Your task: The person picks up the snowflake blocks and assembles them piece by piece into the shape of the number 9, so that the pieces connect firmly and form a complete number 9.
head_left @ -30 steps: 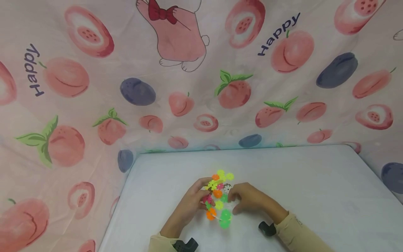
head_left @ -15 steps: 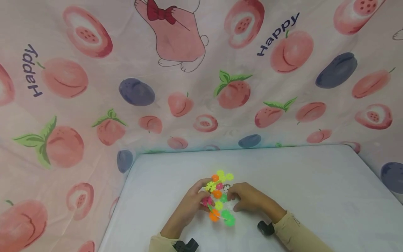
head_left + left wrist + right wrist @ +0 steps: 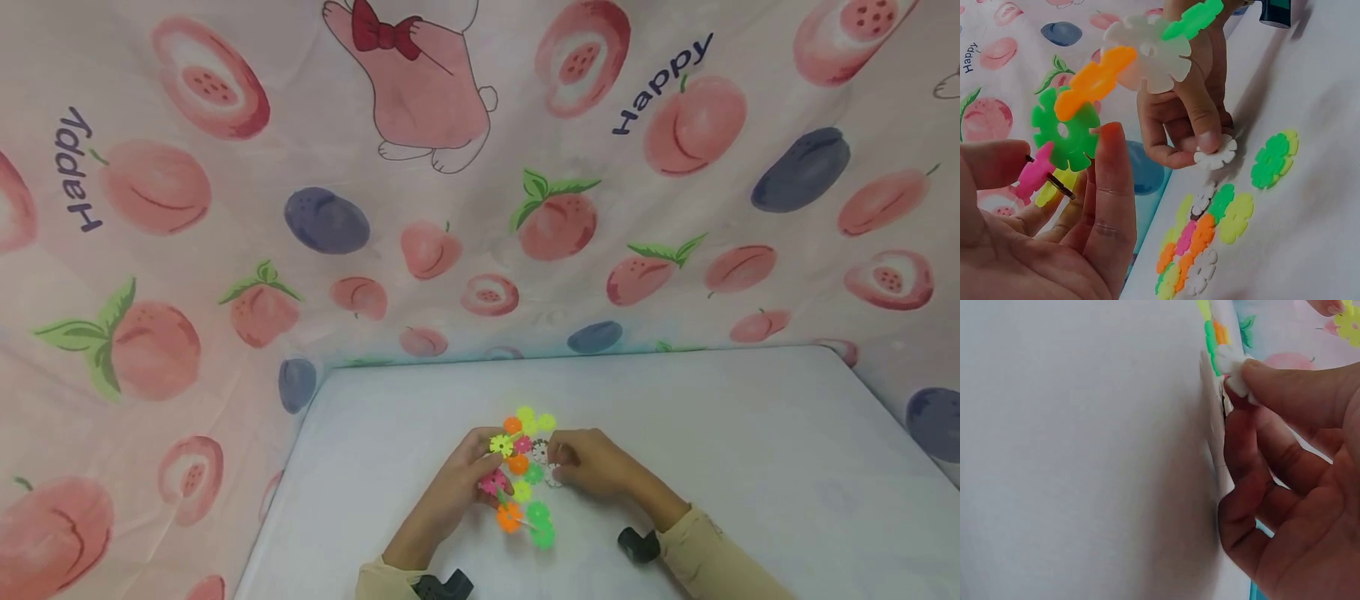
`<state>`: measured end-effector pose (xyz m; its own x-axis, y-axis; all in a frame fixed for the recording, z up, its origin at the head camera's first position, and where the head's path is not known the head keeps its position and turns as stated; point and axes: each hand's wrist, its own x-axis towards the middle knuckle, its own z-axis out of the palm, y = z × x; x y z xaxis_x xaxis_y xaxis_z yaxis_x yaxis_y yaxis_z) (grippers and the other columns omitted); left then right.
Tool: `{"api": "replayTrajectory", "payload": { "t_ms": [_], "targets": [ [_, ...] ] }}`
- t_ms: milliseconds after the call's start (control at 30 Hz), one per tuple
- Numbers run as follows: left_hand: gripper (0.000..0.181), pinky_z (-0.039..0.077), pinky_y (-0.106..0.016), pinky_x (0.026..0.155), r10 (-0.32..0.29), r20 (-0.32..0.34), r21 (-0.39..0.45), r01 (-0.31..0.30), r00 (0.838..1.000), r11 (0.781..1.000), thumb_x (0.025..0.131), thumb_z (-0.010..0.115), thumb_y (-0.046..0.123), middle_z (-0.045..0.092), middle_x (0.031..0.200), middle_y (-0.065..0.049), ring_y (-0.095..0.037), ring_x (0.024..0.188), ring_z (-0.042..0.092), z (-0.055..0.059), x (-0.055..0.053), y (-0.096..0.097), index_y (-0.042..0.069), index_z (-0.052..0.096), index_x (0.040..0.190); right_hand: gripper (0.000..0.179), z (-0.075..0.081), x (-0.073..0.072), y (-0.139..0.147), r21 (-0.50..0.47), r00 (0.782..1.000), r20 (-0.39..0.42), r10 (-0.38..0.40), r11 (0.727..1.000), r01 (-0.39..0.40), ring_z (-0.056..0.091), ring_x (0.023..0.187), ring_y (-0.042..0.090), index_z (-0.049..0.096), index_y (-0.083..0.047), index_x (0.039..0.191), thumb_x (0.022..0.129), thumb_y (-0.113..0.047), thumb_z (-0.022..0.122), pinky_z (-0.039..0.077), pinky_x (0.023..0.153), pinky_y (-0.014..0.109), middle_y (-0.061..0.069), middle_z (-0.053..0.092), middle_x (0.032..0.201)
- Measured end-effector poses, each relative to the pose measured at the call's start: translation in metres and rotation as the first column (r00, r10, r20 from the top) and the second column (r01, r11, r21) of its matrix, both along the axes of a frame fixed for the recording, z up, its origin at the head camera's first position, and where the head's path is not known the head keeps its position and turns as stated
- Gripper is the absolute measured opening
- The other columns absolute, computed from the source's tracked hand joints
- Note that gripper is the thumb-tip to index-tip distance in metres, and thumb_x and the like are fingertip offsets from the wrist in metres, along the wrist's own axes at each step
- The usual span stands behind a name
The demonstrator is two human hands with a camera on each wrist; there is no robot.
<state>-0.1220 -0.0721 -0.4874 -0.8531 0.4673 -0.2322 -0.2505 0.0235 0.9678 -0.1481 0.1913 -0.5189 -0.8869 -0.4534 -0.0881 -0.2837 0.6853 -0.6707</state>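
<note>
White tabletop (image 3: 720, 425): left hand (image 3: 457, 472) grips joined discs (image 3: 1095, 82), right hand (image 3: 600, 465) pinches white disc (image 3: 1217, 157); other discs (image 3: 1202, 234) seemingly left unjoined.

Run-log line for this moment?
left hand: holds joined snowflake discs | right hand: pinches white snowflake disc | other discs: on table

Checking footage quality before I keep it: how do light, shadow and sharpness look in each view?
Head view: fairly even light, printed cloth legible, flower pieces small but vivid; left wrist view: dimmer, joined pieces clear, soft shadow across the table; right wrist view: broad soft-edged shadow, white piece in the right hand blurry.
</note>
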Motion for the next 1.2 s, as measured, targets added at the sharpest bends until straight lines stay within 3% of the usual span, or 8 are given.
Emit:
{"api": "replayTrajectory", "payload": {
  "t_ms": [100, 333, 433, 633, 700, 833, 900, 1200],
  "targets": [
    [0.046, 0.058, -0.029, 0.067, -0.007, -0.008, 0.004, 0.007, 1.000, 1.000, 0.106, 0.055, 0.029, 0.061, 0.116, -0.027, -0.016, 0.075, 0.067, -0.001, 0.000, 0.000, 0.012, 0.042, 0.146, 0.016, 0.004, 0.000, 0.002, -0.039, 0.999, 0.012, -0.033, 0.999, 0.033, 0.057, 0.075, 0.009, 0.068, -0.027, 0.094, 0.089, -0.016, 0.078, 0.049, 0.069, 0.027, -0.014, 0.063, 0.079],
    [0.045, 0.056, -0.028, 0.062, 0.007, -0.044, -0.032, -0.008, 0.999, 0.999, 0.107, 0.052, 0.038, 0.063, 0.099, -0.024, -0.015, 0.071, 0.067, -0.002, 0.002, 0.002, 0.013, 0.047, 0.144, 0.005, 0.012, 0.001, 0.003, -0.170, 0.992, 0.091, -0.093, 0.980, 0.108, 0.062, 0.072, 0.015, 0.072, -0.022, 0.093, 0.091, -0.018, 0.075, 0.052, 0.067, 0.031, -0.007, 0.066, 0.075],
    [0.044, 0.056, -0.028, 0.058, 0.007, -0.049, -0.036, -0.009, 0.999, 0.999, 0.107, 0.051, 0.037, 0.063, 0.103, -0.023, -0.016, 0.070, 0.069, -0.002, 0.002, 0.002, 0.013, 0.048, 0.143, 0.008, 0.016, 0.001, 0.002, -0.266, 0.979, 0.170, -0.116, 0.951, 0.158, 0.066, 0.074, 0.020, 0.074, -0.014, 0.097, 0.092, -0.020, 0.075, 0.056, 0.067, 0.034, -0.001, 0.069, 0.079],
    [0.040, 0.056, -0.028, 0.053, 0.005, -0.032, -0.030, -0.006, 0.999, 1.000, 0.107, 0.052, 0.034, 0.057, 0.089, -0.006, -0.016, 0.065, 0.071, -0.004, 0.001, 0.003, 0.012, 0.049, 0.140, 0.019, 0.028, 0.003, 0.001, -0.404, 0.952, 0.285, -0.113, 0.886, 0.226, 0.071, 0.085, 0.024, 0.074, -0.007, 0.106, 0.094, -0.022, 0.073, 0.061, 0.078, 0.039, 0.008, 0.069, 0.090],
    [0.036, 0.055, -0.027, 0.052, 0.008, -0.028, -0.035, -0.009, 1.000, 0.999, 0.108, 0.050, 0.032, 0.061, 0.090, -0.009, -0.017, 0.064, 0.071, -0.005, 0.001, 0.003, 0.013, 0.051, 0.139, 0.020, 0.031, 0.003, 0.000, -0.426, 0.947, 0.303, -0.104, 0.874, 0.233, 0.072, 0.086, 0.024, 0.073, -0.006, 0.108, 0.095, -0.021, 0.071, 0.062, 0.079, 0.039, 0.009, 0.069, 0.091],
    [0.031, 0.054, -0.025, 0.051, 0.024, -0.021, -0.062, -0.025, 1.000, 0.998, 0.109, 0.048, 0.031, 0.066, 0.109, -0.026, -0.018, 0.063, 0.071, -0.005, 0.002, 0.003, 0.017, 0.054, 0.136, 0.022, 0.037, 0.004, -0.003, -0.444, 0.934, 0.339, -0.117, 0.855, 0.268, 0.072, 0.083, 0.023, 0.072, -0.004, 0.109, 0.095, -0.020, 0.072, 0.061, 0.078, 0.036, 0.009, 0.070, 0.086],
    [0.030, 0.053, -0.025, 0.050, 0.028, -0.012, -0.064, -0.028, 1.000, 0.998, 0.109, 0.047, 0.030, 0.066, 0.119, -0.028, -0.018, 0.062, 0.071, -0.005, 0.002, 0.003, 0.018, 0.055, 0.135, 0.023, 0.040, 0.005, -0.004, -0.451, 0.929, 0.350, -0.122, 0.847, 0.281, 0.071, 0.081, 0.023, 0.071, -0.003, 0.108, 0.094, -0.021, 0.072, 0.061, 0.077, 0.036, 0.009, 0.070, 0.083],
    [0.029, 0.052, -0.024, 0.048, 0.021, -0.016, -0.072, -0.022, 1.000, 0.997, 0.109, 0.048, 0.028, 0.067, 0.116, -0.030, -0.017, 0.058, 0.069, -0.004, 0.003, 0.004, 0.018, 0.057, 0.134, 0.024, 0.046, 0.006, -0.008, -0.501, 0.927, 0.367, -0.078, 0.823, 0.268, 0.070, 0.075, 0.025, 0.067, 0.001, 0.107, 0.095, -0.019, 0.072, 0.060, 0.077, 0.047, 0.009, 0.069, 0.077]
  ]
}}
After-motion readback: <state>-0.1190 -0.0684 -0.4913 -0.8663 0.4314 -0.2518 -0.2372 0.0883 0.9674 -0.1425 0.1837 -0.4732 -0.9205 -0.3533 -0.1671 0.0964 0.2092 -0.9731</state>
